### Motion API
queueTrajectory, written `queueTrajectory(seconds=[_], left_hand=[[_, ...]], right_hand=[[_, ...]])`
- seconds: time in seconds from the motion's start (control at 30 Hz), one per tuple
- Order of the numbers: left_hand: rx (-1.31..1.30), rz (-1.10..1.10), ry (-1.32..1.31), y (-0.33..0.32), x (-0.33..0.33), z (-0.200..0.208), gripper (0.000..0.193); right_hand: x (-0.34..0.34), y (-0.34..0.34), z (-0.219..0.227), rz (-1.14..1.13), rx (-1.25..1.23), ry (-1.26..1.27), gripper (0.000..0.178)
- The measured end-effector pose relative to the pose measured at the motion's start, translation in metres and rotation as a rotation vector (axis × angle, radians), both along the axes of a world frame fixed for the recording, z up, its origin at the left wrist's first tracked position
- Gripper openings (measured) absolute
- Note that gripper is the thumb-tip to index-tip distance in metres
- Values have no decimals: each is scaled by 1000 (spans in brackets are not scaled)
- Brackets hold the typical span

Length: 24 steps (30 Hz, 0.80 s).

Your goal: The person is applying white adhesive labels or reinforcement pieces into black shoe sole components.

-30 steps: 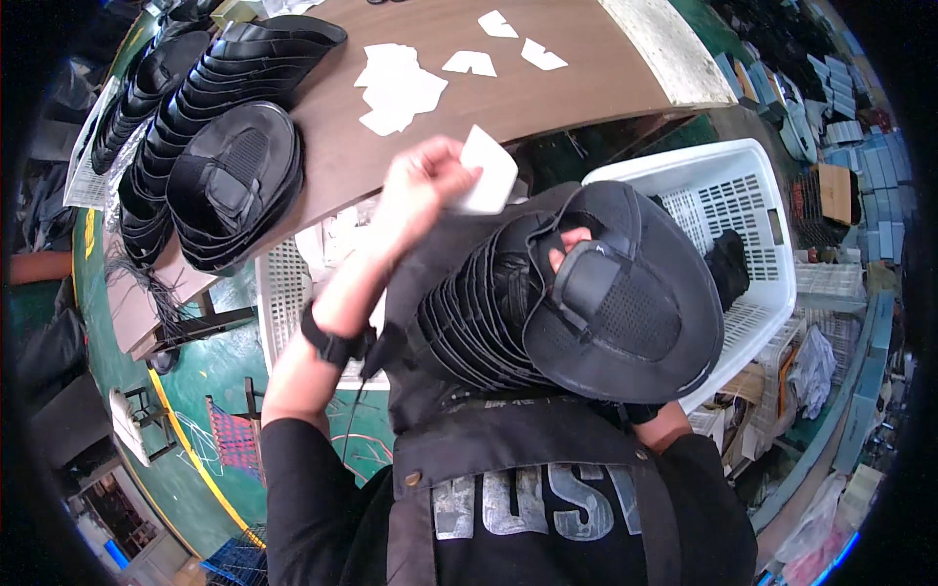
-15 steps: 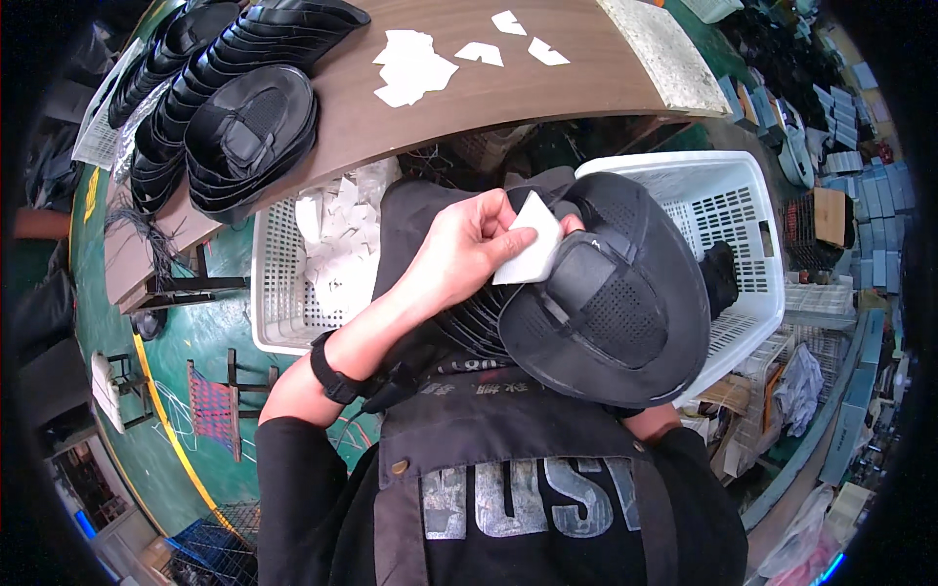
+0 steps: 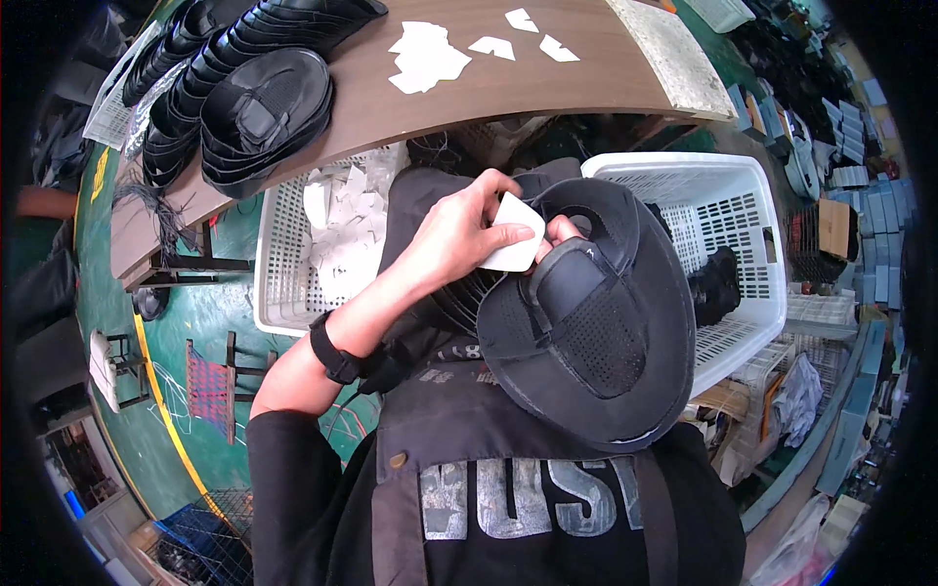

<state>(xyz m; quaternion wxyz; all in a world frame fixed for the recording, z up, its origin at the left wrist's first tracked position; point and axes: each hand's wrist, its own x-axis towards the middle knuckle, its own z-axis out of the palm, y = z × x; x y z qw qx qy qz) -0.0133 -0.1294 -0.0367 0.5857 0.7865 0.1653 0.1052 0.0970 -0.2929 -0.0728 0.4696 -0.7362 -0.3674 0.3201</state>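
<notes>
The left hand (image 3: pixel 454 234) pinches a white trapezoid piece (image 3: pixel 518 232) between thumb and fingers, over the near edge of a perforated black shoe upper (image 3: pixel 606 317) at the lap, which hides most of the right hand (image 3: pixel 561 232); only fingertips show at the opening, so its grip cannot be told. The upper also covers part of the white plastic basket (image 3: pixel 764 200), where a dark item (image 3: pixel 716 283) is hard to make out.
</notes>
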Motion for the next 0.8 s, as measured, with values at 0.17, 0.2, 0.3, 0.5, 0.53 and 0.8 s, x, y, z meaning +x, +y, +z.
queueTrajectory(seconds=[0.17, 0.2, 0.3, 0.5, 0.53, 0.8], left_hand=[[-176, -137, 74, 4, 10, -3, 18], [-92, -92, 78, 5, 8, -5, 20], [120, -70, 182, 14, 2, -1, 26], [388, -118, 120, 16, 5, -5, 31], [428, -108, 105, 15, 5, -5, 31], [202, -138, 89, 8, 11, -16, 30]], right_hand=[[-3, -4, -11, -37, 58, 231, 9], [-6, -1, -11, -27, 70, 291, 9], [-23, 8, -1, -136, 14, 248, 13], [-25, 7, 8, -179, -54, 293, 16], [-25, 7, 11, -163, -69, 292, 16], [-20, -2, 6, -192, 4, 281, 14]])
